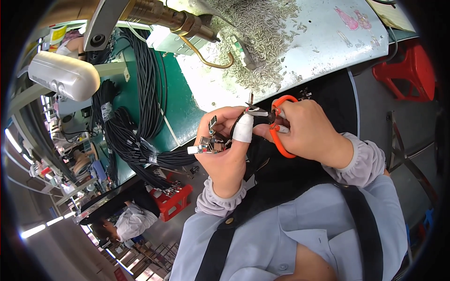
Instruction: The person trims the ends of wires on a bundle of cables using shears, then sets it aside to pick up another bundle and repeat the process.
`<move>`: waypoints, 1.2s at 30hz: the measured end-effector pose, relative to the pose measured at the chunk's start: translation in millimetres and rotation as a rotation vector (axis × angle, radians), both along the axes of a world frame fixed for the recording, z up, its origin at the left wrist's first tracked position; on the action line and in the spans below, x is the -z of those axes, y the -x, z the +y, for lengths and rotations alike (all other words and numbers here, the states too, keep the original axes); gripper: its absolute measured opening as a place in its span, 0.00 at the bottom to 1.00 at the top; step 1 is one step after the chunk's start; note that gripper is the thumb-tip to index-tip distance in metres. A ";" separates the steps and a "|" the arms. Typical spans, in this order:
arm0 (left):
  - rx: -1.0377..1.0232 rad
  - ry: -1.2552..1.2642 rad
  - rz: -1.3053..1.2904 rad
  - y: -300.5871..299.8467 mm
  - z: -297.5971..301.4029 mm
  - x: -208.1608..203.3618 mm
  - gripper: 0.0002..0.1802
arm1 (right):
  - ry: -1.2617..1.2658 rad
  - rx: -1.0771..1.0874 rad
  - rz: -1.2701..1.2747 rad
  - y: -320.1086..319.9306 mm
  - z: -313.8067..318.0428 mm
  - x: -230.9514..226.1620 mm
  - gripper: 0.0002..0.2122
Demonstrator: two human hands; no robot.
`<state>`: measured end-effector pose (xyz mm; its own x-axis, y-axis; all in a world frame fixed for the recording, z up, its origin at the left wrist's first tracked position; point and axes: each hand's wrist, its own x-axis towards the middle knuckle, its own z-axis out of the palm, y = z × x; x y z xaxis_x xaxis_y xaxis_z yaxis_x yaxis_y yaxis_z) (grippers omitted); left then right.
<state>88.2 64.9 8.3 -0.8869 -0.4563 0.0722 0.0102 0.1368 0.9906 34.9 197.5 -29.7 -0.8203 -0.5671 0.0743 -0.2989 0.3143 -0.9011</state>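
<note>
left hand (225, 161): closed around small connectors (205, 147) and a dark lead (237, 122) | right hand (309, 131): gripping orange-handled cutters (280, 146), blades just beside left thumb's white wrap (243, 129) | white tabletop (323, 54) beyond: heaped metal pieces (265, 70)

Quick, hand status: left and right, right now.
Left hand: closed, holding small metal cable connectors.
Right hand: closed around the handles of orange-handled scissors.
</note>
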 end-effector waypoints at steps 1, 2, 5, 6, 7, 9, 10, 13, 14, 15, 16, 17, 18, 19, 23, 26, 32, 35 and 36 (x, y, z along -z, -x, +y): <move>-0.004 -0.003 -0.009 0.3 -0.4 -0.4 0.09 | 0.007 0.004 -0.012 -0.7 -1.0 1.4 0.17; -0.007 -0.006 -0.018 0.7 -0.5 -0.9 0.09 | 0.014 0.009 -0.023 -1.4 -1.7 3.3 0.17; -0.010 -0.101 -0.096 2.7 -3.3 -3.3 0.09 | 0.071 0.010 -0.112 -5.4 -5.9 16.5 0.17; -0.012 -0.149 -0.136 3.7 -3.3 -3.8 0.10 | 0.100 0.011 -0.157 -5.7 -6.1 18.4 0.17; -0.012 -0.148 -0.136 5.0 -3.3 -3.8 0.10 | 0.101 0.011 -0.158 -4.6 -6.2 16.2 0.17; -0.035 -0.152 -0.170 10.1 -2.2 -3.2 0.09 | 0.040 -0.040 -0.252 -0.6 -5.2 5.8 0.17; -0.046 -0.154 -0.188 11.7 -2.1 -2.9 0.09 | 0.009 -0.066 -0.300 0.6 -5.1 3.7 0.17; -0.026 -0.189 -0.233 13.5 -4.2 -4.2 0.08 | 0.006 -0.018 -0.215 0.4 -6.1 9.3 0.17; -0.017 -0.207 -0.256 14.1 -4.9 -4.6 0.08 | 0.004 0.005 -0.172 0.6 -5.7 10.5 0.17; -0.015 -0.207 -0.257 15.5 -5.6 -4.3 0.08 | 0.003 0.007 -0.173 1.5 -4.8 10.8 0.17; 0.011 -0.215 -0.274 17.9 -6.3 -3.4 0.07 | 0.049 -0.024 -0.260 2.7 -3.5 10.8 0.17; 0.035 -0.223 -0.290 20.7 -8.0 -2.2 0.06 | 0.096 -0.056 -0.346 3.9 -2.9 10.6 0.17; 0.060 -0.230 -0.306 24.1 -9.9 -1.2 0.05 | 0.143 -0.087 -0.432 5.1 -2.5 9.8 0.17; 0.059 -0.230 -0.306 28.5 -13.4 -0.9 0.05 | 0.143 -0.087 -0.432 5.9 -1.7 8.0 0.17; 0.279 -0.628 -0.343 55.9 -38.0 2.4 0.04 | 0.436 -0.093 -0.828 14.6 1.6 -6.8 0.15; 0.310 -0.983 -0.346 71.7 -56.2 15.9 0.06 | 0.654 0.098 -0.815 30.9 1.1 -17.7 0.14; 0.289 -0.868 -0.416 84.0 -54.9 10.5 0.07 | 0.375 0.238 -0.380 74.1 -27.7 -13.9 0.12; 0.289 -0.817 -0.437 85.9 -56.0 7.0 0.06 | 0.250 0.137 -0.403 83.3 -31.1 -13.5 0.10; 0.302 -0.792 -0.442 87.0 -56.6 6.2 0.06 | 0.291 0.138 -0.416 82.7 -31.9 -13.2 0.10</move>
